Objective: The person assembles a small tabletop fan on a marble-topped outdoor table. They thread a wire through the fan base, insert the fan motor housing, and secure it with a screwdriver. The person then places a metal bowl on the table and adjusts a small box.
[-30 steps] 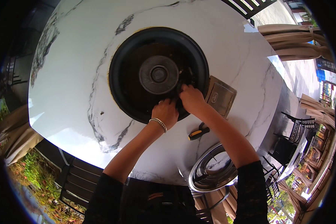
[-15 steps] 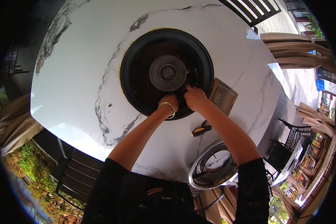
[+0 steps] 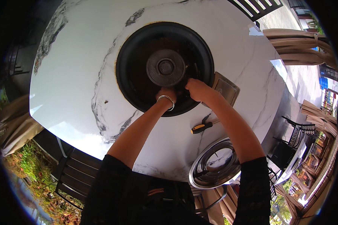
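A round black basin [image 3: 125, 71] is sunk into the marble-patterned table, with a dark round burner [image 3: 165, 73] at its centre. My left hand [image 3: 166, 93], with a beaded bracelet at the wrist, reaches down inside the near part of the basin, just below the burner. Its fingers are lost in the shadow. To the right of it, my right hand [image 3: 196, 89] is closed, fingers curled and pointing into the basin. What it grips, if anything, is too dark to make out. A screwdriver [image 3: 201, 128] with a yellow and black handle lies on the tabletop, near my right forearm.
A metal control panel [image 3: 226, 89] is set beside the basin's right edge. A shiny round metal ring [image 3: 199, 180] lies at the table's near edge, partly behind my right forearm. Dark slatted chairs [image 3: 79, 172] and tied beige curtains [image 3: 300, 47] surround the white marbled table [image 3: 75, 75].
The whole view has shifted slightly, so the basin sits a little higher and further left. Both hands stay inside the basin, with the right a little further from the left.
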A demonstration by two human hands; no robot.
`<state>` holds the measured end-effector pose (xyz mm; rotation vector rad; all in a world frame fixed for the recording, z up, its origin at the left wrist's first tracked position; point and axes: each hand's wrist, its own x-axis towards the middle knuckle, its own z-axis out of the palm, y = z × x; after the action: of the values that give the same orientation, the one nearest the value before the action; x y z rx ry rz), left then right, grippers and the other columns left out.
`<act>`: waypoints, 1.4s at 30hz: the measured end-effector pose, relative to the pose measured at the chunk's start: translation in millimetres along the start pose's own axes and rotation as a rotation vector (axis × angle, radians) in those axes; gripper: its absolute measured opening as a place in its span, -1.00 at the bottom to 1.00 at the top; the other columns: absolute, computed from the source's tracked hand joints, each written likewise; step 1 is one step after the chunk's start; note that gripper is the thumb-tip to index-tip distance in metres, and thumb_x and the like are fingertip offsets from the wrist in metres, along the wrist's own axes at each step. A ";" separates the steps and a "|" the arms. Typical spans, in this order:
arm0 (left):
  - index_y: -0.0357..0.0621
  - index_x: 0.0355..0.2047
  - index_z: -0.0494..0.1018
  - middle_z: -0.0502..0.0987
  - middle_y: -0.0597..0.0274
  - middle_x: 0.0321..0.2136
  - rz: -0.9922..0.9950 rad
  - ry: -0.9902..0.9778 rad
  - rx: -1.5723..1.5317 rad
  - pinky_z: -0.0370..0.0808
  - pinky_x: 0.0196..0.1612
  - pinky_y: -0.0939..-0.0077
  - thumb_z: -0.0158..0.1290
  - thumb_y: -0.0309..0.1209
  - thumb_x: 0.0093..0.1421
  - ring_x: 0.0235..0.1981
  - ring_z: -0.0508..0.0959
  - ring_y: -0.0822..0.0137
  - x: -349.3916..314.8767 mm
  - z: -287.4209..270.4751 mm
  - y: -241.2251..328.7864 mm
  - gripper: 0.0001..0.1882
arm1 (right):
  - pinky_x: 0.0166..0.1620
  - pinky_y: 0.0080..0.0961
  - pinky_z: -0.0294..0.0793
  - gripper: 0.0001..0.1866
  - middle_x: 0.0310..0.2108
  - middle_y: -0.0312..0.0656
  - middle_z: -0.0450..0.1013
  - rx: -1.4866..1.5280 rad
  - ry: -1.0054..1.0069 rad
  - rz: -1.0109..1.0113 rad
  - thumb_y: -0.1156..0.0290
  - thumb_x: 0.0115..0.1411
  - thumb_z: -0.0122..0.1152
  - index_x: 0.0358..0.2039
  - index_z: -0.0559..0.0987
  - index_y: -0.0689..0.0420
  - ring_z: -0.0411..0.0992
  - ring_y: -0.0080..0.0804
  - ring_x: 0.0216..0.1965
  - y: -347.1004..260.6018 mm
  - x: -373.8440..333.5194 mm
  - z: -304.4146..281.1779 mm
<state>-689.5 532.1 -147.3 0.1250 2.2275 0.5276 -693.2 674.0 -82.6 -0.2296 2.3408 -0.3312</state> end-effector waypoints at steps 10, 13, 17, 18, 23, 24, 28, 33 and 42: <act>-0.07 -0.09 0.43 0.47 0.08 -0.12 -0.164 0.007 0.081 0.46 -0.12 0.27 0.01 0.07 0.07 -0.09 0.49 0.14 -11.8 -13.9 20.0 -0.45 | -0.24 -0.45 0.40 -0.69 -0.40 -0.06 0.40 0.546 0.485 0.061 0.69 0.07 -0.06 -0.15 0.48 0.28 0.42 -0.21 -0.37 -0.4 -114.5 -2.8; -0.06 -0.10 0.44 0.48 0.08 -0.13 -0.195 0.056 0.077 0.46 -0.12 0.26 0.01 0.07 0.06 -0.10 0.49 0.14 -14.6 -14.0 22.1 -0.45 | -0.23 -0.37 0.41 -0.72 -0.39 -0.07 0.42 0.604 0.510 0.058 0.59 0.10 -0.03 -0.14 0.48 0.23 0.43 -0.12 -0.34 -14.6 -137.2 10.3; -0.09 -0.12 0.45 0.49 0.06 -0.14 -0.194 0.032 0.061 0.46 -0.12 0.27 0.01 0.08 0.06 -0.10 0.49 0.12 -14.1 -14.8 21.3 -0.45 | -0.27 -0.42 0.41 -0.70 -0.43 -0.09 0.40 0.595 0.553 0.028 0.63 0.08 -0.02 -0.13 0.46 0.25 0.42 -0.19 -0.40 -39.0 -157.2 33.0; -0.11 -0.12 0.45 0.49 0.05 -0.14 -0.185 0.032 0.058 0.46 -0.12 0.27 0.01 0.08 0.06 -0.10 0.49 0.12 -13.5 -14.0 20.6 -0.44 | -0.28 -0.45 0.41 -0.69 -0.45 -0.09 0.40 0.565 0.564 0.015 0.66 0.07 -0.02 -0.13 0.45 0.26 0.41 -0.22 -0.42 -42.9 -158.2 37.2; -0.16 -0.22 0.51 0.52 0.02 -0.21 -0.102 -0.032 0.008 0.45 -0.12 0.31 0.00 0.08 0.07 -0.15 0.51 0.11 -6.1 -12.0 7.4 -0.46 | -0.30 -0.39 0.41 -0.70 -0.44 -0.11 0.40 0.471 0.681 -0.056 0.64 0.05 0.02 -0.15 0.46 0.25 0.40 -0.20 -0.39 -50.8 -152.0 46.2; -0.16 -0.18 0.48 0.50 0.02 -0.18 -0.092 -0.065 -0.025 0.45 -0.10 0.30 0.00 0.09 0.07 -0.12 0.50 0.11 -4.2 -12.1 4.7 -0.44 | -0.30 -0.38 0.41 -0.70 -0.44 -0.11 0.40 0.473 0.694 -0.074 0.64 0.05 0.02 -0.15 0.46 0.24 0.40 -0.20 -0.39 -51.3 -149.3 46.0; -0.21 -0.17 0.47 0.48 -0.03 -0.15 -0.041 -0.106 -0.118 0.44 -0.08 0.29 0.00 0.07 0.09 -0.10 0.48 0.06 -4.7 -12.3 0.6 -0.43 | -0.31 -0.37 0.41 -0.70 -0.44 -0.10 0.40 0.482 0.682 -0.091 0.64 0.04 0.02 -0.15 0.46 0.24 0.40 -0.19 -0.41 -55.9 -146.9 45.0; -0.26 -0.32 0.52 0.53 -0.01 -0.35 0.024 -0.029 -0.153 0.45 -0.17 0.34 0.02 -0.02 0.09 -0.26 0.53 0.11 -28.4 -25.6 6.4 -0.52 | -0.32 -0.38 0.41 -0.70 -0.45 -0.10 0.40 0.480 0.653 -0.075 0.65 0.04 0.01 -0.16 0.46 0.25 0.40 -0.19 -0.41 -59.1 -150.6 47.5; -0.19 -0.28 0.47 0.51 0.16 -0.42 0.472 0.731 -0.322 0.37 -0.25 0.38 0.12 -0.51 0.00 -0.34 0.47 0.20 -162.8 -51.8 -46.6 -0.77 | -0.24 -0.34 0.41 -0.73 -0.35 -0.07 0.42 0.539 0.586 -0.024 0.60 0.07 0.04 -0.16 0.47 0.26 0.40 -0.13 -0.32 -56.0 -147.4 48.1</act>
<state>-617.6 430.2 -21.5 0.3360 2.7774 1.3575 -551.6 651.1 -1.4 0.1233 2.6936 -1.1463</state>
